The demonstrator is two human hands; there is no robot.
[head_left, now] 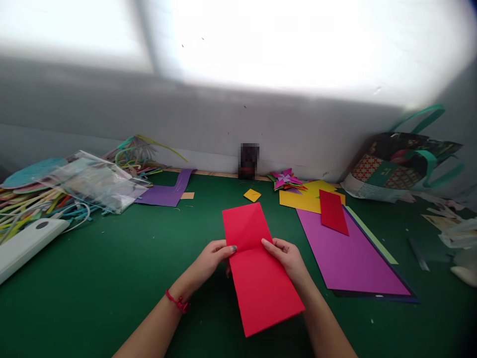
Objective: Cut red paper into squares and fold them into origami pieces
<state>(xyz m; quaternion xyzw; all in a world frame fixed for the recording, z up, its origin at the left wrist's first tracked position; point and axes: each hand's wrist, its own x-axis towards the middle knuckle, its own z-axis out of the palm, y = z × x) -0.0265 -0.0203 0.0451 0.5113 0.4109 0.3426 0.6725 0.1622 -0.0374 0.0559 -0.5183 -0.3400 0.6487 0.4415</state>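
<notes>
A sheet of red paper [263, 283] is held up above the green table, tilted, with a crease across it near my thumbs. On its left edge my left hand [210, 258] pinches it, thumb on top and fingers underneath. Opposite, my right hand [286, 256] grips the right edge the same way. Beyond the sheet lies a small folded yellow paper square [252, 195]. To the right, a smaller red paper piece [334, 212] rests on a purple sheet [357, 258] and yellow paper [298, 200].
Behind the yellow paper sits a pile of folded paper stars [286, 180]. A patterned bag [391, 166] stands at back right, and a pen-like object [418, 253] lies before it. At left are a white power strip [33, 246], colourful strips [18, 214], a clear plastic bag [97, 181] and purple paper [164, 194].
</notes>
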